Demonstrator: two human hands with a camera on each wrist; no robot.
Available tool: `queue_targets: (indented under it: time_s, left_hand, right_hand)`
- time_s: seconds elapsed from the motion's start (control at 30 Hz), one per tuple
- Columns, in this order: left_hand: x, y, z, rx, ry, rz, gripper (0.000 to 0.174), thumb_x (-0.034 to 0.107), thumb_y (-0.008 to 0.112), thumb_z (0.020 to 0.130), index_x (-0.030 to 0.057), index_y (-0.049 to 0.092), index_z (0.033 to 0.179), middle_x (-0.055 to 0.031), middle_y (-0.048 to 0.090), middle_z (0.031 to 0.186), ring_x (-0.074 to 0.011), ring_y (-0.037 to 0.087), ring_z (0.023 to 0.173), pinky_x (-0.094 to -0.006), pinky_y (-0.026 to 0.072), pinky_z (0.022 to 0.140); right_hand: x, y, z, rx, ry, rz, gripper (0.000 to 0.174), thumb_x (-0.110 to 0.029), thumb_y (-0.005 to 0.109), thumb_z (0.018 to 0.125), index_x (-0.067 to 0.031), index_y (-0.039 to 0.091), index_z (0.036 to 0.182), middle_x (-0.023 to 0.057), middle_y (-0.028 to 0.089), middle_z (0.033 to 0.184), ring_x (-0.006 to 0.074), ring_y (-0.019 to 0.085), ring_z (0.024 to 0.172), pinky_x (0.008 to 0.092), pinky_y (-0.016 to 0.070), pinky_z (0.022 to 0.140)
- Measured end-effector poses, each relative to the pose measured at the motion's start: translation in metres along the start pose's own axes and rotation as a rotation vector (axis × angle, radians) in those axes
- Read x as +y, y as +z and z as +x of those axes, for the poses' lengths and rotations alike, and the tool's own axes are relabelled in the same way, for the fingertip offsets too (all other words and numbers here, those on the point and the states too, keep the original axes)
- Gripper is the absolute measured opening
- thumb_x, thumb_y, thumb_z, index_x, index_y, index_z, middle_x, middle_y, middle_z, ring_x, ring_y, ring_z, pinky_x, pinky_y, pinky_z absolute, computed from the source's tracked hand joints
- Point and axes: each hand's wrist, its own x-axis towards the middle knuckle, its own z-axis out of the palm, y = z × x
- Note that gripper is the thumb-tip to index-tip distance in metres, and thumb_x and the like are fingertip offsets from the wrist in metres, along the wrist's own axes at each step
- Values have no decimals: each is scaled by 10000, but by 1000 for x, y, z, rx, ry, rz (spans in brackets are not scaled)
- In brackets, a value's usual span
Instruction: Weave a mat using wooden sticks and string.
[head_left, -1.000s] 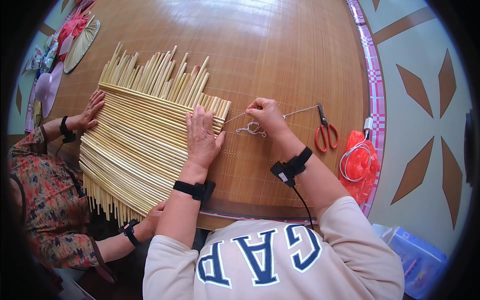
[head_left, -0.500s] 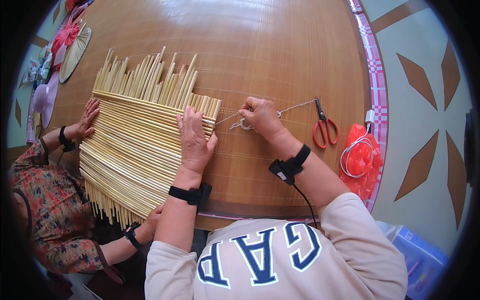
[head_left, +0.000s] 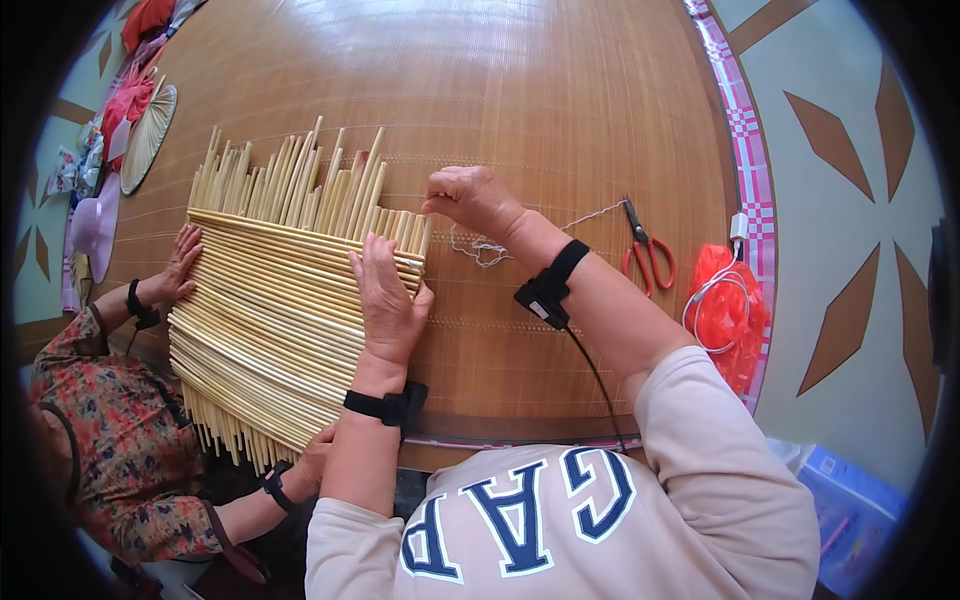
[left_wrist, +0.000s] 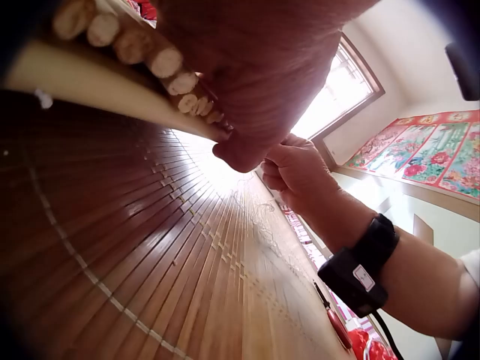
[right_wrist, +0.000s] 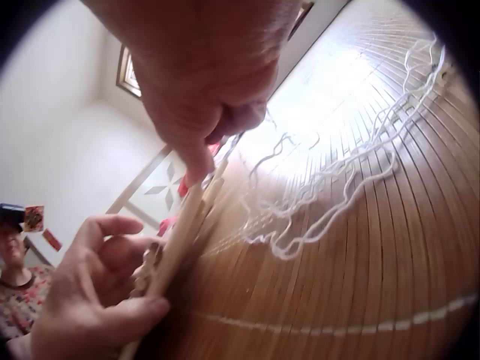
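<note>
A mat of pale wooden sticks (head_left: 280, 305), laid side by side and bound with thread, lies before me. Shorter upright sticks (head_left: 300, 190) jut out at its far edge. My left hand (head_left: 388, 310) rests on the mat's right side, fingers extended over the sticks and thumb at their cut ends. Curled in a pinch, my right hand (head_left: 472, 198) is at the rightmost short sticks, a fingertip right at a stick end in the right wrist view. White string (right_wrist: 330, 187) lies loose beside that hand; the string at its fingertips is hidden.
Red-handled scissors (head_left: 648, 250) lie to the right, with string running to them. Beyond is a red plastic bag (head_left: 722, 315) with a white cable. At the left, another person's hand (head_left: 178, 265) rests on the mat. A hand fan (head_left: 150, 140) lies farther back.
My right hand has moved left and away from me, from beside the mat to the short stick ends. The string stretched to the mat no longer shows. My left hand stays on the sticks.
</note>
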Motion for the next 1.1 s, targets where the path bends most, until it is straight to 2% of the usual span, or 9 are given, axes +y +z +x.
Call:
queue_targets:
  time_s: [0.1,0.2,0.27,0.5,0.67,0.8,0.87,0.97,1.1]
  left_hand:
    - [1,-1,-1,2,0,-9,715,27,684,608,13,299,1211,-210,397,1192,-400,331,1239,-569,210,1047]
    - [1,-1,0,20,-7,-15,723,26,683,610,12,293,1218,-209,402,1188,-402,336,1235,-566,217,1047]
    - [1,0,-1,39,-3,-7,721,29,683,613,9,291,1218,-210,407,1187,-404,337,1233,-561,214,1051]
    - [2,-1,0,15,-3,5,705,26,680,620,9,297,1211,-218,407,1193,-403,335,1237,-555,208,1056]
    - [3,-1,-1,20,-9,8,708,18,684,617,15,296,1209,-218,408,1193,-400,339,1236,-552,206,1058]
    - [3,-2,-1,45,-2,-30,718,12,699,608,15,301,1206,-215,411,1199,-398,341,1236,-551,210,1057]
    - [2,-2,0,54,-5,-40,714,11,701,607,17,305,1202,-215,411,1203,-397,343,1236,-550,211,1057]
    - [0,-2,0,74,-10,-55,697,16,703,610,18,317,1191,-213,417,1203,-396,346,1235,-550,212,1056]
    - [-4,0,0,84,4,-92,655,17,684,640,43,330,1190,-175,447,1178,-396,378,1215,-538,227,1050]
  right_hand:
    - [3,7,4,-142,121,148,195,-188,684,738,-39,564,703,91,576,674,244,573,628,327,453,545]
    - [1,6,-9,-40,107,203,205,-190,696,731,-28,572,708,104,573,671,240,571,614,315,454,544]
    - [-4,7,-23,135,164,138,185,-198,682,721,-50,572,699,110,574,675,271,580,633,334,457,556]
    - [-11,10,-20,179,212,174,184,-200,672,729,-48,573,696,113,569,669,274,574,629,339,455,550]
    - [-8,20,-25,84,396,232,133,-171,655,715,-53,599,687,133,577,649,307,580,612,381,464,558]
    - [-22,40,-37,77,344,-5,132,-172,614,733,-54,583,683,138,579,638,314,586,606,396,473,562]
    - [-42,40,-51,62,430,-83,147,-167,574,754,-54,543,664,134,585,654,315,587,608,398,480,564]
    - [-79,39,-80,-22,391,-30,159,-123,568,753,-39,488,644,126,587,672,311,583,612,384,480,558]
    - [-93,34,-100,14,278,119,127,-88,577,755,-25,508,668,125,583,682,309,575,617,359,467,545]
